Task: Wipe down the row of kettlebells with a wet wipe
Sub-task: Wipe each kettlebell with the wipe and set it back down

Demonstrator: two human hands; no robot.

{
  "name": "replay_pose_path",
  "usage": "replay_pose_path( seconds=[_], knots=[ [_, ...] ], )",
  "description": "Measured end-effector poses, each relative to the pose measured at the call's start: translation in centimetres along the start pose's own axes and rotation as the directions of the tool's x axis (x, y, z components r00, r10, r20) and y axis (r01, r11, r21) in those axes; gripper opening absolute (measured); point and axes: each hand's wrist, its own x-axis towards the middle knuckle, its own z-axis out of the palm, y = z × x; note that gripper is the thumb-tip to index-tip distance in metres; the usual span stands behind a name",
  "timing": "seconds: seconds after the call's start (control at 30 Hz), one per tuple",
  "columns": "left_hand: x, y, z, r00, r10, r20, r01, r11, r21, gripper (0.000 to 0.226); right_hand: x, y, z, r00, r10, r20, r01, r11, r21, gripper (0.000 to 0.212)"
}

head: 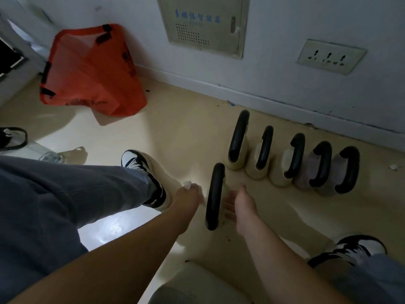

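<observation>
Pale beige glossy floor meeting a grey-white wall at a white skirting board. Landmark: the near kettlebell, standing upright on the floor apart from the row.

Set into the wall beyond the near kettlebell are a cream metal panel with blue lettering and, to its right, a triple socket plate. Far left of the kettlebell an orange bag with black straps slumps against the wall. A black-and-white sneaker on a grey-trousered leg lies just left of it; a second sneaker lies below and to its right. A small white scrap lies far right.

The row of five kettlebells stands beyond and to the right of the near one, bodies touching, along the wall. All black handles arch upward, their loops running front to back.

The left hand, at the handle's left side, is closed around a white wet wipe. The right hand rests open against the pale body's right side, fingers spread, holding nothing.
</observation>
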Motion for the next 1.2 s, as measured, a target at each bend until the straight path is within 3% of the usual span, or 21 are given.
replay_pose_path(
  seconds=[0.1,0.33,0.53,0.7,0.9,1.07,1.2],
  knots=[
    [-0.8,1.6,2.5,0.965,-0.161,0.208,0.203,0.958,-0.203,0.046,0.0,-0.5,-0.2,0.999,0.041,0.008,-0.041,0.999,-0.015,0.063],
    [0.7,5.5,2.7,0.934,-0.289,0.209,0.337,0.907,-0.253,0.037,0.4,-2.9,1.2,0.984,0.164,0.073,-0.162,0.986,-0.037,0.065],
    [3.6,6.7,3.5,0.954,-0.281,0.107,0.297,0.938,-0.182,0.026,1.4,-4.7,4.6,0.989,0.131,0.074,-0.135,0.989,0.06,0.046],
    [5.6,7.9,1.9,0.963,-0.257,0.074,0.267,0.944,-0.193,0.035,0.9,-6.7,6.8,0.969,0.173,0.179,-0.19,0.978,0.083,0.029],
    [8.2,12.3,1.5,0.966,-0.241,0.094,0.254,0.952,-0.173,0.037,2.3,-10.9,7.5,0.948,0.192,0.253,-0.251,0.941,0.227,0.028],
    [11.1,16.4,1.4,0.977,-0.207,0.049,0.212,0.964,-0.159,0.033,2.7,-14.3,9.3,0.965,0.084,0.248,-0.165,0.931,0.326,0.023],
    [13.0,19.2,2.0,0.982,-0.176,0.069,0.187,0.964,-0.19,0.024,3.5,-16.6,10.6,0.979,0.006,0.202,-0.065,0.955,0.29,0.019]
  ],
)
